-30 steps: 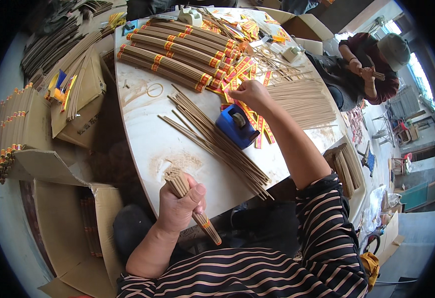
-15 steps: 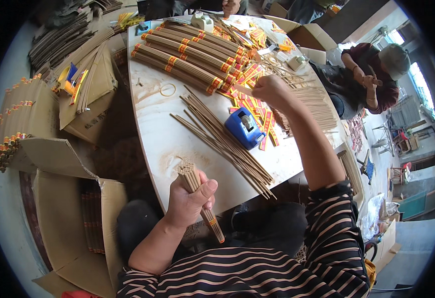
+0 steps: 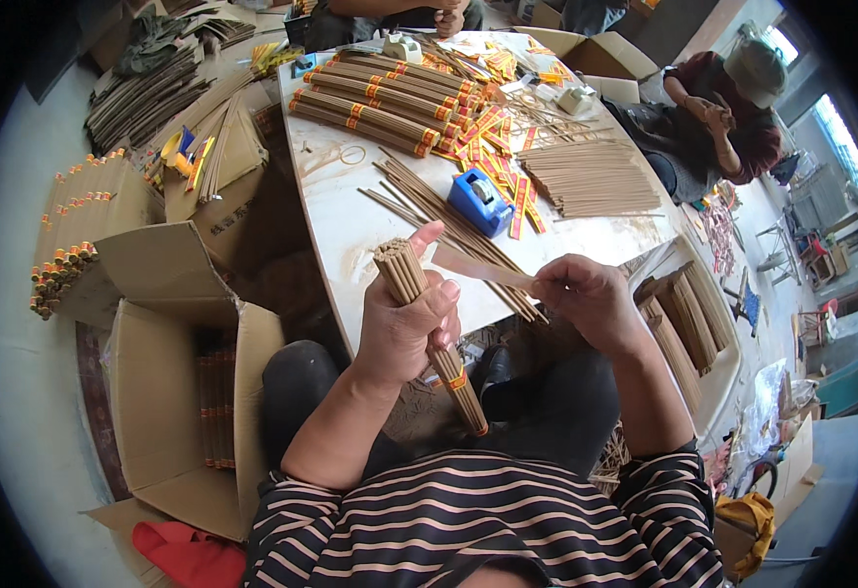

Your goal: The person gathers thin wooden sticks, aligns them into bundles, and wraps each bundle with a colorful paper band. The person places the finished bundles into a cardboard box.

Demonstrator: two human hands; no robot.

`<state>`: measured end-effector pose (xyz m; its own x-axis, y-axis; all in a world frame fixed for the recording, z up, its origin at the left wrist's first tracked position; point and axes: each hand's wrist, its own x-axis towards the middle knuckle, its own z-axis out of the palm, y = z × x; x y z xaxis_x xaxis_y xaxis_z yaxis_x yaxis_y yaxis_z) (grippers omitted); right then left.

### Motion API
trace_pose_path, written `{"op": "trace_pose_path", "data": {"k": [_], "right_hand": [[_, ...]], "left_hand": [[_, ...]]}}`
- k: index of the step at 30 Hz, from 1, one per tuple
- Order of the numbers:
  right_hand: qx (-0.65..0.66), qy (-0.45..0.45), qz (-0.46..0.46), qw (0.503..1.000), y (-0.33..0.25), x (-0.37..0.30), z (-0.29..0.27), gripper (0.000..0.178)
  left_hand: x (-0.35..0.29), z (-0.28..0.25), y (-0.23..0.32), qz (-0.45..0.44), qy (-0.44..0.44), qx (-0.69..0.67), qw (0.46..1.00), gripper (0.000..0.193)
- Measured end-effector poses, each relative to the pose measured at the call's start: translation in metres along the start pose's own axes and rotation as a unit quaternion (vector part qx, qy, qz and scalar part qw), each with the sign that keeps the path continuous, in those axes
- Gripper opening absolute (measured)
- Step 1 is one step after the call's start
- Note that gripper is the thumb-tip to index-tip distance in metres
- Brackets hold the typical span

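Observation:
My left hand (image 3: 404, 318) is wrapped round a bundle of brown incense sticks (image 3: 402, 271), tilted with its near end toward my lap. A red and yellow paper band (image 3: 455, 380) circles the lower part of that bundle. The left index finger sticks out toward a pale, thin strip (image 3: 478, 269). Pinched at its other end by my right hand (image 3: 586, 294), this strip stretches across to the bundle's upper part; whether it touches the sticks I cannot tell. Just beyond lie loose incense sticks (image 3: 429, 211) and a blue tape dispenser (image 3: 481, 203).
Banded incense bundles (image 3: 380, 103) are stacked on the white table (image 3: 336, 211), beside scattered red and yellow labels (image 3: 483, 142) and a spread of sticks (image 3: 596, 176). An open cardboard box (image 3: 154, 392) stands at left, a tray of sticks (image 3: 689, 323) at right. A co-worker (image 3: 713, 113) sits at far right.
My right hand has come back from the label pile toward the bundle, bringing the pale strip. My left index finger has stretched out. The view has shifted somewhat.

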<state>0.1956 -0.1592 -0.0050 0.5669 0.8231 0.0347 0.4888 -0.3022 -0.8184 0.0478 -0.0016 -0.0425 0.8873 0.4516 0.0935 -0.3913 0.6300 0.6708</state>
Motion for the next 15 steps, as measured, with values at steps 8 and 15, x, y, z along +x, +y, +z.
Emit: {"op": "trace_pose_path", "data": {"k": [8,15], "right_hand": [[-0.15,0.021,-0.3,0.942,-0.004,-0.044,-0.005,0.03],[0.186,-0.323,-0.169,0.913,-0.031,-0.049,-0.031,0.084]], "left_hand": [[-0.032,0.034,0.014,-0.017,-0.029,0.121,0.992,0.01],[-0.058,0.059,0.035,-0.037,-0.152,0.33,0.931,0.01]]}}
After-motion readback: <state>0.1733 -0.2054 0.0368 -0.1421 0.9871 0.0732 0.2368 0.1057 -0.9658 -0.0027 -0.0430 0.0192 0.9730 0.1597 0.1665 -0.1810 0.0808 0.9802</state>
